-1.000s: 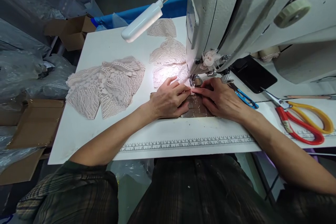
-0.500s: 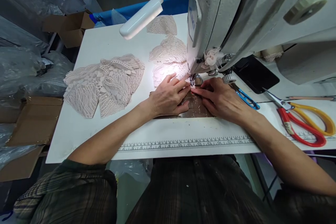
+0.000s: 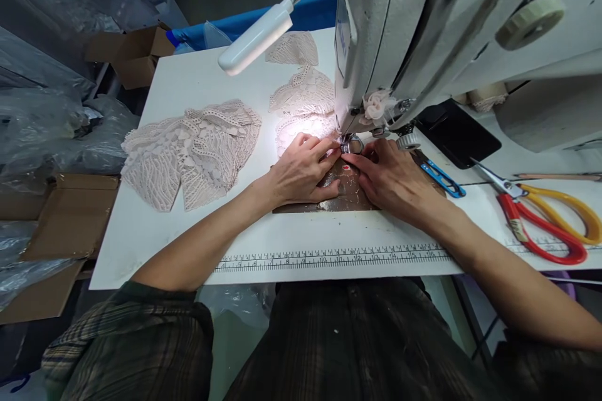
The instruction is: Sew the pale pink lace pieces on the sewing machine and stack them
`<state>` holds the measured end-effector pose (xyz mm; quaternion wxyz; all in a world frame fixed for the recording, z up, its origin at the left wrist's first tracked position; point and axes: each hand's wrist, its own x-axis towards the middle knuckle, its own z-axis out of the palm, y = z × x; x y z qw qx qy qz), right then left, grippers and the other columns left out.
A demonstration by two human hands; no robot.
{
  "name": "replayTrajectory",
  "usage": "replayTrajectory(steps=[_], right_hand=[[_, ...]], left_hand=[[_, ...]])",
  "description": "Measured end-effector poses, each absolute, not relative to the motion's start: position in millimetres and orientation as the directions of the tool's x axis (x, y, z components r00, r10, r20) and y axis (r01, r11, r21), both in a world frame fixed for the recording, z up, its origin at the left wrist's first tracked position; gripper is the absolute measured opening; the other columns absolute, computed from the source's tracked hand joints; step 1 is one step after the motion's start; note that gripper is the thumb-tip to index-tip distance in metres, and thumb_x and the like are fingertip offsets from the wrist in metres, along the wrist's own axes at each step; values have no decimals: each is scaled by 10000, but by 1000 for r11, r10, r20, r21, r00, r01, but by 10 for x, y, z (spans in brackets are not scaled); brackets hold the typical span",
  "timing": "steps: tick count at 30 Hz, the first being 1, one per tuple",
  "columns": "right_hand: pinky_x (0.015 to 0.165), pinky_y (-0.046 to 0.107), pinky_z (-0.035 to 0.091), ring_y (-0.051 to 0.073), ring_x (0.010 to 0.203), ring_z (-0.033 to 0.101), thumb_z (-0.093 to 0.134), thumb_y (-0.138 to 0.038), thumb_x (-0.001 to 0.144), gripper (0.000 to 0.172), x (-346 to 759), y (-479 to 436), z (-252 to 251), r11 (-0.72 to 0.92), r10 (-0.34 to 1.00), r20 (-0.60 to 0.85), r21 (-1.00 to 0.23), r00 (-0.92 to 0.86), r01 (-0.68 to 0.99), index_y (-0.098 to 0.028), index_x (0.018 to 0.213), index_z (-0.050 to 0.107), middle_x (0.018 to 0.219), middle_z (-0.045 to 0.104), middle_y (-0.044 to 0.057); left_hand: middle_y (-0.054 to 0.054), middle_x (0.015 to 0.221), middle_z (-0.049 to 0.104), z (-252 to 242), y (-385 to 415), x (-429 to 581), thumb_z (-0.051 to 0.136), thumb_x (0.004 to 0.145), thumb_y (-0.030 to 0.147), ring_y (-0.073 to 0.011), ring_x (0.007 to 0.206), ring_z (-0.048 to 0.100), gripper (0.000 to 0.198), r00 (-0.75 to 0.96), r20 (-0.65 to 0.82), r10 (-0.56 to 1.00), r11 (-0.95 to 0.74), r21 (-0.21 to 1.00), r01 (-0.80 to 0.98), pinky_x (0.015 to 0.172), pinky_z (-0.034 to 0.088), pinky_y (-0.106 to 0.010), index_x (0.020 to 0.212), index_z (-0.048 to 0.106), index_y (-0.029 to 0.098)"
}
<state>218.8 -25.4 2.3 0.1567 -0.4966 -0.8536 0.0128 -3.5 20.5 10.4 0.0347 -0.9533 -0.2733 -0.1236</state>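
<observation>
Seemingly steadied brightly lit lace [image 3: 301, 128] by the presser foot [image 3: 347, 144], back from the table's front edge [image 3: 329, 275], with half-curled left hand [image 3: 301, 169] and right hand [image 3: 395, 174]; couldn't confirm any pinch. Risked nipped fingertips by crowding closer.

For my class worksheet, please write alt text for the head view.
A person's left hand and right hand sit close together at a sewing machine, beside brightly lit pale lace. More lace lies at the picture's left, scissors at its right.
</observation>
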Motion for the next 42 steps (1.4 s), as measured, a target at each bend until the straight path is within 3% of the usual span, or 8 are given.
replayTrajectory(steps=[6,9,12,17,22,29,37,42], right_hand=[[862,452,507,294,996,600,414,-345,1015,392,2291,-246,108,497,867,203,-370,-454,785,-194,1232,703,1119,633,173],[820,399,526,246,887,658,325,-460,1048,502,2358,-139,187,341,930,98,-582,-353,738,-187,1020,745,1035,694,135],[802,408,523,256,836,679,256,-565,1049,628,2366,-31,212,170,980,32,-647,-195,744,-197,823,713,913,726,118],[689,420,516,293,766,664,261,-690,1003,679,2334,-45,93,170,985,108,-572,-131,803,-159,1075,678,869,688,147],[715,407,532,257,797,660,367,-517,1019,498,2349,-178,12,344,936,234,-459,-262,819,-177,1265,635,1048,649,140],[686,382,506,224,704,612,437,-330,972,340,2397,-220,15,296,953,209,-482,-220,825,-181,1171,670,831,630,84],[715,396,523,256,827,638,434,-302,967,278,2417,-171,-39,387,915,313,-492,-256,780,-204,1104,655,912,651,107],[668,378,512,234,742,613,442,-283,966,253,2403,-177,-39,403,905,334,-477,-263,781,-205,1096,644,869,625,94]], left_hand=[[-167,1311,637,97,237,-43,497,938,459,-301,1061,616,452,828,254,500,-853,-22,521,956,466,-508,1237,633,148],[-162,1309,634,95,256,-50,512,933,469,-293,1043,627,453,830,262,492,-859,-10,512,985,461,-523,1238,634,157],[-160,1293,644,89,260,-52,510,938,474,-294,1046,637,457,825,271,497,-858,13,513,1013,452,-533,1237,637,154],[-164,1303,649,76,236,-50,507,944,462,-315,1137,631,441,813,270,515,-852,63,519,1022,444,-537,1236,638,158],[-192,1358,622,71,230,-46,526,932,460,-339,1165,615,473,799,255,544,-836,87,542,977,468,-545,1268,626,142],[-157,1380,608,47,243,-59,547,928,414,-320,1186,609,428,777,265,572,-820,152,552,1007,460,-537,1283,628,189],[-213,1454,532,17,268,-57,469,962,316,-348,1246,545,462,535,430,727,-659,222,718,967,482,-566,1395,507,161],[-152,1240,658,-34,656,-52,395,1035,395,-328,1158,612,359,493,319,810,-573,246,782,991,469,-559,1249,602,195]])
